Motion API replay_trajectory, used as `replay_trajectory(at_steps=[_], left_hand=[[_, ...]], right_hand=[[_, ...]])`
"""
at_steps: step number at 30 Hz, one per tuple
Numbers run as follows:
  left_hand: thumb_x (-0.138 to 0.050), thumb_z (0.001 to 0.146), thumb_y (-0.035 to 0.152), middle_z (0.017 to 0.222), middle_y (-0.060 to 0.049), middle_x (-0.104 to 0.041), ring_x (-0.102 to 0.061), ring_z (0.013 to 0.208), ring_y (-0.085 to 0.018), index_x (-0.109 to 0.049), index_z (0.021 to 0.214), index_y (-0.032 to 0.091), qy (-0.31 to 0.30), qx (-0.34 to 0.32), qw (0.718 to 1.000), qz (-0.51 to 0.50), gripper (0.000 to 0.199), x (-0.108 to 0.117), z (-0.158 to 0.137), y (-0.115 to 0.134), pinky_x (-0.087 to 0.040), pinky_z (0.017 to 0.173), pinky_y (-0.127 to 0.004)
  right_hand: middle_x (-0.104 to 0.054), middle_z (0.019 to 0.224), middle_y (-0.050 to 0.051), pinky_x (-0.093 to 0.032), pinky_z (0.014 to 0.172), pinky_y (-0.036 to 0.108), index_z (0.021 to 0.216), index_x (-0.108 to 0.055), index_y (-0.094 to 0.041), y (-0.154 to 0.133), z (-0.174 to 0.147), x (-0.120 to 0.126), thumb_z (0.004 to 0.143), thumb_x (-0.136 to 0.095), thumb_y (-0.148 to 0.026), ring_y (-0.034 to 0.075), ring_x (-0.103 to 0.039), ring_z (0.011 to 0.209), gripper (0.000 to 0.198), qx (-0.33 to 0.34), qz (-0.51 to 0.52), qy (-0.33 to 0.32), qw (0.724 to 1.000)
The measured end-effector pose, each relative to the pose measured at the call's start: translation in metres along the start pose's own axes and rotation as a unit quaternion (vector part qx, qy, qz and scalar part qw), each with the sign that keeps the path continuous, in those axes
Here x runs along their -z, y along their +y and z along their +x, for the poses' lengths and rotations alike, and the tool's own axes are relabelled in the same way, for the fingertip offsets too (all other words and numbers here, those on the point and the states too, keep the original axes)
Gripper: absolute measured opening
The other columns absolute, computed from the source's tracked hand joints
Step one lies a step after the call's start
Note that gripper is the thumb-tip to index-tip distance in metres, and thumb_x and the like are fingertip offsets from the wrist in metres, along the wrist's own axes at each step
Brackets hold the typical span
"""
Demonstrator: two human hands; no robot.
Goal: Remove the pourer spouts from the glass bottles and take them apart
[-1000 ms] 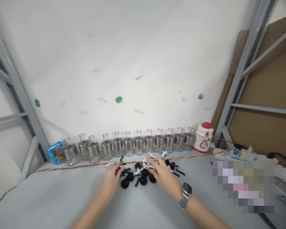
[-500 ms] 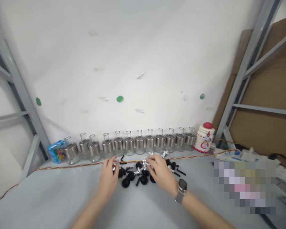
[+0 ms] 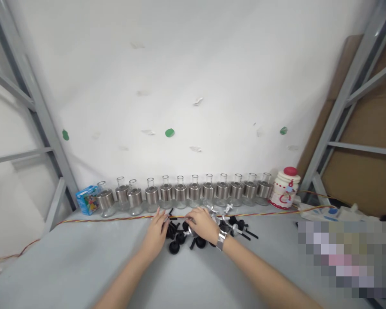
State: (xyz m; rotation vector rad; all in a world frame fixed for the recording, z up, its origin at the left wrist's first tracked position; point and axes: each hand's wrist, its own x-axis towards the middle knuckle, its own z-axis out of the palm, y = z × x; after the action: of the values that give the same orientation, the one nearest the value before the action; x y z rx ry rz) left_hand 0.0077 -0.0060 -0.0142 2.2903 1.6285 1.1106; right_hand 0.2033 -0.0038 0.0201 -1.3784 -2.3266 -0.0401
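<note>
Along the left edge of a pile of small black and silver-white parts is my left hand (image 3: 156, 229), palm down, its fingers stretched out and slightly apart. Nothing clearly shows in it. My right hand (image 3: 203, 224), with a watch on its wrist, reaches over the middle of the pile. Its fingers are bent down and pinched together near a black round part; what they grip is hidden. Round black knob-like pieces (image 3: 174, 247) lie in front, with black stick-like pieces (image 3: 251, 233) at the right. White and silver fittings (image 3: 229, 209) lie behind and right of my right hand.
Several glass bottles with metal sleeves (image 3: 152, 195) stand in a row against the wall. A blue box (image 3: 87, 199) is at their left end, a white jar with a red lid (image 3: 284, 189) at their right. A twisted red-yellow cord (image 3: 116, 219) crosses the grey table (image 3: 93, 257).
The view has shifted slightly left. My right hand has moved left over the pile, closer to my left hand, and bent downward. The shiny piece seen at my left fingers no longer shows.
</note>
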Motion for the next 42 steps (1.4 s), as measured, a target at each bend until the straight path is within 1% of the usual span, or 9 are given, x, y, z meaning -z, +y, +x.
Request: replay_trajectory(at_steps=[7,11,13,17,21,28,35,38,42], left_hand=[[-0.035,0.084,0.028,0.111,-0.007,-0.058,-0.043,0.114,-0.022,-0.055,0.104,0.018,-0.003,0.011,0.999,0.049,0.030,0.002,-0.002,0.005,-0.032,0.096,-0.040],[-0.036,0.082,0.028,0.119,-0.012,-0.052,-0.036,0.120,-0.025,-0.055,0.105,0.014,0.004,0.033,0.996,0.081,0.033,-0.001,-0.003,0.001,-0.029,0.097,-0.044],[-0.036,0.082,0.028,0.119,-0.012,-0.053,-0.038,0.118,-0.026,-0.057,0.103,0.014,-0.001,0.038,0.995,0.091,0.032,-0.003,-0.005,-0.001,-0.030,0.096,-0.044],[-0.035,0.083,0.029,0.117,-0.012,-0.054,-0.041,0.115,-0.026,-0.058,0.101,0.014,-0.007,0.040,0.994,0.105,0.034,-0.004,-0.006,-0.002,-0.032,0.094,-0.044],[-0.034,0.083,0.034,0.120,-0.008,-0.052,-0.034,0.121,-0.025,-0.055,0.105,0.017,-0.004,0.033,0.993,0.116,0.035,-0.001,-0.006,0.002,-0.029,0.098,-0.043],[-0.032,0.084,0.039,0.127,-0.009,-0.045,-0.025,0.126,-0.025,-0.050,0.114,0.015,-0.018,0.018,0.990,0.137,0.042,-0.001,-0.008,0.008,-0.025,0.100,-0.044],[-0.031,0.086,0.036,0.128,-0.008,-0.044,-0.022,0.127,-0.023,-0.048,0.116,0.017,-0.006,-0.004,0.993,0.121,0.040,0.006,-0.007,0.017,-0.025,0.100,-0.044],[-0.032,0.086,0.037,0.134,-0.002,-0.037,-0.018,0.128,-0.021,-0.038,0.124,0.025,-0.064,-0.065,0.991,0.097,0.041,0.008,-0.013,0.034,-0.025,0.100,-0.044],[-0.038,0.083,0.042,0.139,0.001,-0.027,-0.014,0.129,-0.023,-0.023,0.131,0.033,-0.144,-0.163,0.968,0.125,0.051,0.007,-0.020,0.048,-0.019,0.102,-0.048]], right_hand=[[-0.059,0.086,0.006,-0.029,0.081,0.032,0.091,-0.060,-0.020,0.012,-0.037,0.037,0.084,-0.039,-0.017,0.019,-0.049,0.088,0.022,0.002,-0.028,0.051,0.998],[-0.060,0.091,0.007,-0.034,0.079,0.031,0.094,-0.061,-0.019,0.050,-0.059,0.054,0.081,-0.041,-0.018,0.019,-0.053,0.087,0.024,-0.172,0.000,0.077,0.982],[-0.061,0.090,0.008,-0.038,0.074,0.027,0.092,-0.062,-0.016,0.072,-0.064,0.060,0.079,-0.040,-0.018,0.017,-0.056,0.080,0.026,-0.227,0.014,0.069,0.971],[-0.062,0.088,0.010,-0.040,0.072,0.026,0.091,-0.063,-0.012,0.103,-0.070,0.065,0.077,-0.040,-0.018,0.018,-0.058,0.080,0.027,-0.269,0.017,0.051,0.962],[-0.063,0.083,0.012,-0.040,0.074,0.029,0.082,-0.065,-0.011,0.108,-0.073,0.059,0.072,-0.047,-0.017,0.021,-0.058,0.081,0.022,-0.287,0.022,0.018,0.957],[-0.065,0.080,0.008,-0.043,0.069,0.024,0.078,-0.066,-0.013,0.104,-0.072,0.053,0.067,-0.056,-0.019,0.018,-0.059,0.076,0.015,-0.248,0.087,-0.012,0.965],[-0.061,0.088,0.010,-0.043,0.075,0.031,0.088,-0.063,-0.012,0.099,-0.068,0.053,0.077,-0.046,-0.020,0.019,-0.057,0.078,0.022,-0.227,0.103,0.072,0.966],[-0.056,0.095,0.007,-0.039,0.083,0.030,0.098,-0.058,-0.017,0.074,-0.065,0.047,0.080,-0.043,-0.020,0.018,-0.053,0.087,0.024,-0.176,0.111,0.101,0.973],[-0.052,0.095,0.005,-0.040,0.081,0.028,0.100,-0.057,-0.021,0.041,-0.066,0.037,0.081,-0.048,-0.025,0.016,-0.052,0.087,0.022,-0.058,0.148,0.072,0.985]])
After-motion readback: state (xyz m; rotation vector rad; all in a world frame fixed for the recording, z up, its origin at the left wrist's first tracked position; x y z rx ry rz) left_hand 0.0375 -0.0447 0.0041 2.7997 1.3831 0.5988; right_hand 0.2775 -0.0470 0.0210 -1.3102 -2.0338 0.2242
